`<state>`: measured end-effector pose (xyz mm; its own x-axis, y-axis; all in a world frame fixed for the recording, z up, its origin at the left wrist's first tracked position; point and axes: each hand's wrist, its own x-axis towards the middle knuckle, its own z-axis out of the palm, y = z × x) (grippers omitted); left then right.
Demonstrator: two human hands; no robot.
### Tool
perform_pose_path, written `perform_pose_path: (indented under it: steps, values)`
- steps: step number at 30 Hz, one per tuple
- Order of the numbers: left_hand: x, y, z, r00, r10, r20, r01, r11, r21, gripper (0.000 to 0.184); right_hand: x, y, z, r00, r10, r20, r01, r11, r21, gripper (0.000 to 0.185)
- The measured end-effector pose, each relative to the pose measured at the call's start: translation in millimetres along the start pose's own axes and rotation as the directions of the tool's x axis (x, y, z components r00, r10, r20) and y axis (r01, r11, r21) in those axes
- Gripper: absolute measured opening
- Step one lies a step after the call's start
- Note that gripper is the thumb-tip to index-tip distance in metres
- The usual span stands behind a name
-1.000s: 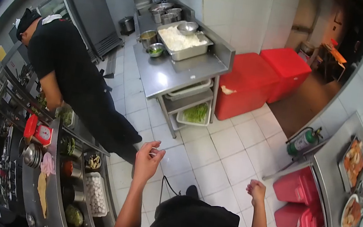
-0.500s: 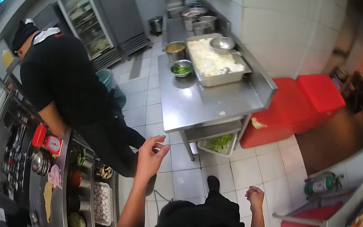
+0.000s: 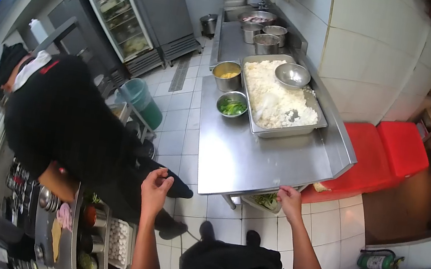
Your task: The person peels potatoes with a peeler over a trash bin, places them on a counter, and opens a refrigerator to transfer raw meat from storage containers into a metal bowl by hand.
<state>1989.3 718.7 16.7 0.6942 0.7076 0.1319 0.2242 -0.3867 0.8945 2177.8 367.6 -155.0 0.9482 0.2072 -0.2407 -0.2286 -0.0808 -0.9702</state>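
My left hand (image 3: 155, 191) is raised over the floor beside the co-worker's dark trousers, its fingers loosely curled and the thumb apart from them; nothing shows in it. My right hand (image 3: 290, 202) hangs by the front edge of the steel table (image 3: 239, 163), fingers bent together; whether they hold anything is hidden. On that table a deep steel tray (image 3: 268, 133) holds white rice-like food, with an empty-looking steel bowl (image 3: 292, 76) on top. Left of the tray are a bowl of green vegetables (image 3: 232, 105) and a pot with yellow contents (image 3: 228, 76).
A co-worker in black (image 3: 74, 113) bends over the left counter, near a box of white round items (image 3: 120, 243). A green bin (image 3: 142, 102) stands behind. Red containers (image 3: 362, 156) sit right of the table; a fire extinguisher (image 3: 379, 261) is at lower right.
The view has swung right and come nearer to the steel table. My right hand has risen towards the table's edge. The co-worker is bent further over the left counter.
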Motion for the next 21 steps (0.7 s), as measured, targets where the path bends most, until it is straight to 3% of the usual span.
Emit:
perform_pose_path:
  steps: [6, 12, 16, 18, 21]
  values:
    - [93, -15, 17, 0.994, 0.024, 0.104, -0.02, 0.999, -0.035, 0.033, -28, 4, 34, 0.979, 0.141, -0.148, -0.13, 0.988, 0.077, 0.025]
    - [222, -68, 17, 0.979, 0.13, 0.156, -0.116, 0.988, -0.1, 0.03, -84, 9, 59, 0.865, 0.283, -0.414, -0.229, 0.957, 0.177, 0.029]
    - [290, -114, -12, 0.994, -0.093, 0.049, 0.1, 0.981, -0.166, 0.031, -107, 7, 69, 0.819, 0.313, -0.481, -0.22, 0.945, 0.241, 0.027]
    - [316, -158, -33, 0.993, -0.103, 0.055, 0.114, 0.963, -0.245, 0.029, -106, 9, 68, 0.81, 0.32, -0.492, -0.222, 0.943, 0.248, 0.024]
    - [300, -149, -60, 0.971, -0.239, -0.014, 0.229, 0.943, -0.243, 0.023, -89, 22, 52, 0.846, 0.266, -0.463, -0.203, 0.962, 0.181, 0.021]
